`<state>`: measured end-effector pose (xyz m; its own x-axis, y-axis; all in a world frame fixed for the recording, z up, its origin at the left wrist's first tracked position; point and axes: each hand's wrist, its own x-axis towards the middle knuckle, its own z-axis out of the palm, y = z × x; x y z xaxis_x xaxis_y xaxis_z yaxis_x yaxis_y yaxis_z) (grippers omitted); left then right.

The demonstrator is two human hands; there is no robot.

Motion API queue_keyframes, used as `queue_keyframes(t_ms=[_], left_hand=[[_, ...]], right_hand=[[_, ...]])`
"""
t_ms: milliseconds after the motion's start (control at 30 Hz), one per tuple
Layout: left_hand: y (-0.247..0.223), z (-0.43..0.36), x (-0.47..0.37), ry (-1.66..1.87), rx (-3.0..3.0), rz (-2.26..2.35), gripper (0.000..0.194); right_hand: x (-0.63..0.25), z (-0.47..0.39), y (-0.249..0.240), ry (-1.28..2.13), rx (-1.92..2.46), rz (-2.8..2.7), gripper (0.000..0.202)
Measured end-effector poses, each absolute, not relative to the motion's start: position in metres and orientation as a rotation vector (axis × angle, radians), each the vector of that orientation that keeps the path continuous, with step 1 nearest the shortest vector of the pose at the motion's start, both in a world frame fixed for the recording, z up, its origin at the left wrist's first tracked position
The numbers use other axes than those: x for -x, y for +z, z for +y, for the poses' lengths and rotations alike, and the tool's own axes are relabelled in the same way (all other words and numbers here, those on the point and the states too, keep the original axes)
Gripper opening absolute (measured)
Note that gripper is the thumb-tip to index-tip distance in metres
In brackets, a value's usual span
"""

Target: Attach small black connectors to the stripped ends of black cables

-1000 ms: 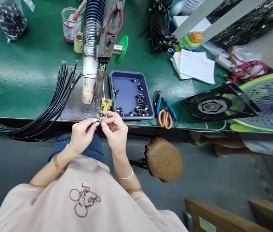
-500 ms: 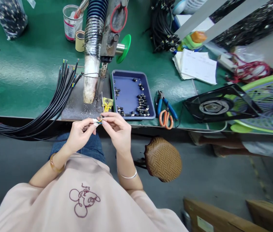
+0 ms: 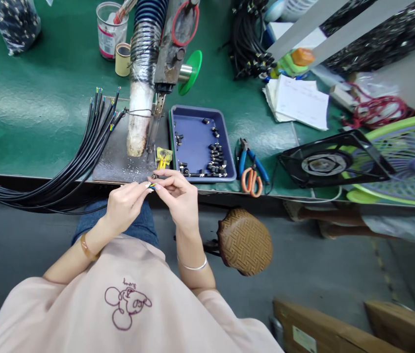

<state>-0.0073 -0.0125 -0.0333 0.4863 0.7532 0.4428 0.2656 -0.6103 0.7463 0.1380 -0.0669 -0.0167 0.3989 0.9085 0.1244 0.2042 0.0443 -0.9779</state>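
Note:
At the bench's front edge, my left hand [image 3: 125, 205] is closed in a pinch on the end of a cable. Short coloured wires [image 3: 152, 186], blue and yellow, show between the fingertips of both hands. My right hand [image 3: 181, 200] pinches at these wires from the other side, thumb and forefinger together. A small dark metallic piece [image 3: 154, 176] shows by the right fingertips; its kind is too small to tell. Just beyond the hands is a yellow holder [image 3: 163, 158] on a yellow sponge. Above it hangs a soldering iron [image 3: 155, 128] clamped in a stand.
A blue tray [image 3: 193, 110] with black connectors lies right of the iron. Blue-handled pliers [image 3: 254, 159] and orange-handled scissors [image 3: 251, 182] lie beyond it. Black cables [image 3: 78, 164] curve in at left. A taped hose [image 3: 139, 117] hangs down; a fan [image 3: 336, 159] stands right.
The fingers of my left hand have turned over and closed further round the wire ends. My right hand has barely moved. The view has shifted slightly.

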Motion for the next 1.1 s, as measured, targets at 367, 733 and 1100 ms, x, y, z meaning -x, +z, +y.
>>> queue_keyframes(t_ms=[367, 733, 1100], left_hand=[[-0.010, -0.004, 0.015, 0.692, -1.157, 0.723, 0.045], [-0.011, -0.001, 0.017, 0.736, -1.120, 0.776, 0.041], [-0.014, 0.007, 0.014, 0.776, -1.180, 0.736, 0.034]], right_hand=[[-0.118, -0.072, -0.017, 0.396, 1.478, -1.184, 0.010], [-0.122, -0.070, -0.013, 0.080, 1.376, -1.358, 0.010], [-0.130, -0.059, -0.022, 0.537, 1.360, -1.079, 0.010]])
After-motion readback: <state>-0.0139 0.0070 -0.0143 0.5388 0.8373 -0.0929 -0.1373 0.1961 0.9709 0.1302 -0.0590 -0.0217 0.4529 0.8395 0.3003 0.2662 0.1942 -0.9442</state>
